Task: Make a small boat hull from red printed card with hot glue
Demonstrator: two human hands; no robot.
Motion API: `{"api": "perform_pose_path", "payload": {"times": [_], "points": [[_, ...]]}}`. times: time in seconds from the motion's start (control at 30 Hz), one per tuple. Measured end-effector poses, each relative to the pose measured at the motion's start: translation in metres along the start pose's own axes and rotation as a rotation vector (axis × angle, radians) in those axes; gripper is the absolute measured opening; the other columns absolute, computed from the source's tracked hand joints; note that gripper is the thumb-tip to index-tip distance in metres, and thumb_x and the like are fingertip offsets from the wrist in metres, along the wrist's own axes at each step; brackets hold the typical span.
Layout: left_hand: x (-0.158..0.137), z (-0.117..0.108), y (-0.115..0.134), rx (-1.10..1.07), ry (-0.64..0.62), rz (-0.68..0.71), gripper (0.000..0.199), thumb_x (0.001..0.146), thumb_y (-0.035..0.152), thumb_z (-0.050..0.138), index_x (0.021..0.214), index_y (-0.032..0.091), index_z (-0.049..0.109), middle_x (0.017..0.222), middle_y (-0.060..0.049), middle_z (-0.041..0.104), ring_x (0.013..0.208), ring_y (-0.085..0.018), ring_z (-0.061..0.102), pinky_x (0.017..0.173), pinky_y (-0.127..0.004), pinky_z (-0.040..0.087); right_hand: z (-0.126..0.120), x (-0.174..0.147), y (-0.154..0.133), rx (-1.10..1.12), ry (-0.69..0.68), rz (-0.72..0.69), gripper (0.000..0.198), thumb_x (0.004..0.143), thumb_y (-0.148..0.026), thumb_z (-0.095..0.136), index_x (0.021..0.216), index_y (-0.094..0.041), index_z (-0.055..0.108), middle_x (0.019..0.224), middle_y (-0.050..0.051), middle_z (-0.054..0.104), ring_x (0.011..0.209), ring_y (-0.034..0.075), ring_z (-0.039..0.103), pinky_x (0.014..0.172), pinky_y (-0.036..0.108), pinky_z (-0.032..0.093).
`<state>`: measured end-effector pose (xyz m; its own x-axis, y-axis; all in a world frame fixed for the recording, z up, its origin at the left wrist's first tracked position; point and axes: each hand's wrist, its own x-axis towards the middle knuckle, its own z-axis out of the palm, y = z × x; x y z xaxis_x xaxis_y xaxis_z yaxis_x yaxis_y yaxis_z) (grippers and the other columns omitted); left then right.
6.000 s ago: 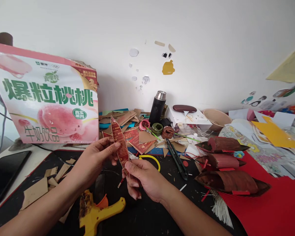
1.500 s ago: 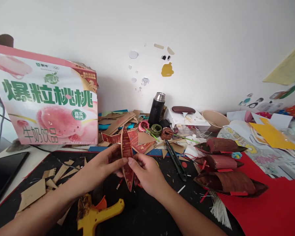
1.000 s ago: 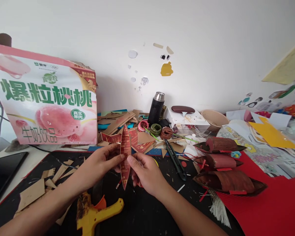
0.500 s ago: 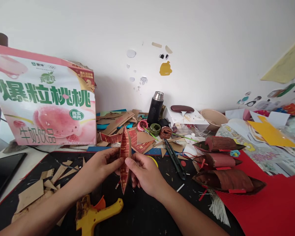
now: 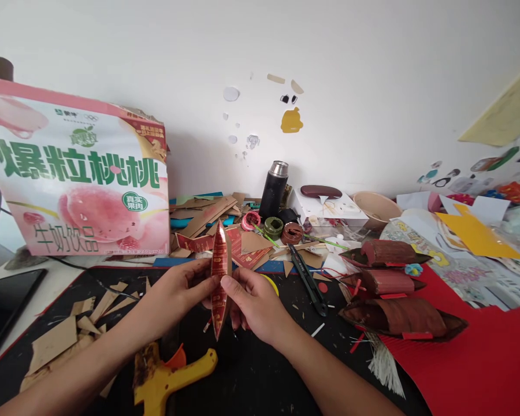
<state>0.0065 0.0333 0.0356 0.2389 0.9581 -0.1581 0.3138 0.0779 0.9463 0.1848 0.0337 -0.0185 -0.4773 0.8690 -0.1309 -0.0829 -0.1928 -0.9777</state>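
Note:
Between my two hands a small cardboard boat hull (image 5: 219, 260), red printed on the face toward me and pointed at both ends, is held nearly upright over the black mat. My left hand (image 5: 188, 289) pinches its left edge near the middle. On the other side my right hand (image 5: 251, 297) grips it with the thumb pressed on the right edge; some fingers are hidden behind it. Below my left hand lies a yellow glue gun (image 5: 177, 375). A dark utility knife (image 5: 307, 280) rests to the right of my right hand.
Three brown model boats (image 5: 398, 318) sit at the right, near red paper (image 5: 472, 358). Cardboard scraps (image 5: 54, 344) lie at the left, beside a phone (image 5: 11, 306). A large drink carton (image 5: 78, 173), a black thermos (image 5: 274, 190) and open paint jars (image 5: 273, 229) stand behind.
The boat hull has tilted very slightly in my hands, and its red face now catches more light. Both hands keep the same grip.

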Motion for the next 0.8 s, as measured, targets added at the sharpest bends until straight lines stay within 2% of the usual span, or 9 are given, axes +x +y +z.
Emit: {"api": "perform_pose_path", "payload": {"times": [0.07, 0.27, 0.33, 0.47, 0.57, 0.67, 0.8], "points": [[-0.001, 0.001, 0.002, -0.029, 0.001, 0.003, 0.04, 0.074, 0.055, 0.077, 0.099, 0.023, 0.08, 0.085, -0.004, 0.079, 0.074, -0.027, 0.072, 0.067, -0.036, 0.061, -0.001, 0.001, 0.001, 0.008, 0.006, -0.01, 0.057, 0.089, -0.077, 0.063, 0.089, -0.021, 0.054, 0.061, -0.006, 0.057, 0.042, 0.008, 0.05, 0.039, 0.02, 0.035], [-0.001, 0.002, -0.001, 0.024, 0.001, 0.058, 0.05, 0.08, 0.062, 0.07, 0.111, 0.023, 0.079, 0.102, -0.007, 0.083, 0.086, -0.03, 0.075, 0.081, -0.041, 0.063, -0.003, 0.002, 0.002, -0.01, 0.052, -0.012, 0.057, 0.089, -0.077, 0.063, 0.094, -0.021, 0.054, 0.058, -0.009, 0.052, 0.041, 0.009, 0.05, 0.041, 0.02, 0.037], [-0.001, 0.001, -0.009, 0.14, 0.063, 0.087, 0.05, 0.084, 0.06, 0.065, 0.116, 0.023, 0.078, 0.102, -0.007, 0.084, 0.086, -0.03, 0.076, 0.08, -0.039, 0.062, -0.002, 0.002, 0.002, -0.017, 0.046, -0.02, 0.056, 0.09, -0.076, 0.063, 0.092, -0.021, 0.053, 0.058, -0.009, 0.052, 0.04, 0.008, 0.048, 0.041, 0.02, 0.036], [-0.005, 0.003, -0.021, 0.55, 0.282, 0.16, 0.043, 0.092, 0.049, 0.056, 0.122, 0.023, 0.075, 0.098, -0.007, 0.084, 0.084, -0.028, 0.077, 0.074, -0.034, 0.057, 0.0, 0.0, 0.007, -0.042, 0.041, -0.045, 0.053, 0.092, -0.073, 0.062, 0.089, -0.021, 0.052, 0.06, -0.008, 0.054, 0.042, 0.008, 0.049, 0.041, 0.02, 0.035], [-0.011, 0.008, -0.022, 0.678, 0.31, 0.209, 0.048, 0.093, 0.046, 0.054, 0.132, 0.024, 0.071, 0.099, -0.008, 0.084, 0.08, -0.028, 0.078, 0.071, -0.033, 0.056, 0.001, -0.001, 0.012, -0.066, 0.038, -0.063, 0.049, 0.094, -0.069, 0.064, 0.097, -0.021, 0.057, 0.063, -0.008, 0.055, 0.044, 0.008, 0.049, 0.042, 0.02, 0.038], [-0.011, 0.008, -0.02, 0.618, 0.274, 0.218, 0.05, 0.093, 0.043, 0.056, 0.137, 0.025, 0.07, 0.101, -0.007, 0.084, 0.082, -0.028, 0.079, 0.073, -0.033, 0.058, 0.002, -0.001, 0.014, -0.075, 0.042, -0.062, 0.045, 0.095, -0.065, 0.064, 0.101, -0.021, 0.059, 0.065, -0.008, 0.055, 0.044, 0.009, 0.05, 0.042, 0.02, 0.039], [-0.003, 0.001, -0.015, 0.304, 0.137, 0.15, 0.047, 0.09, 0.053, 0.062, 0.125, 0.025, 0.077, 0.114, -0.007, 0.084, 0.105, -0.033, 0.077, 0.089, -0.038, 0.061, 0.0, 0.0, 0.005, -0.03, 0.05, -0.029, 0.048, 0.094, -0.068, 0.063, 0.1, -0.02, 0.058, 0.059, -0.009, 0.053, 0.041, 0.009, 0.049, 0.041, 0.02, 0.038]]}}
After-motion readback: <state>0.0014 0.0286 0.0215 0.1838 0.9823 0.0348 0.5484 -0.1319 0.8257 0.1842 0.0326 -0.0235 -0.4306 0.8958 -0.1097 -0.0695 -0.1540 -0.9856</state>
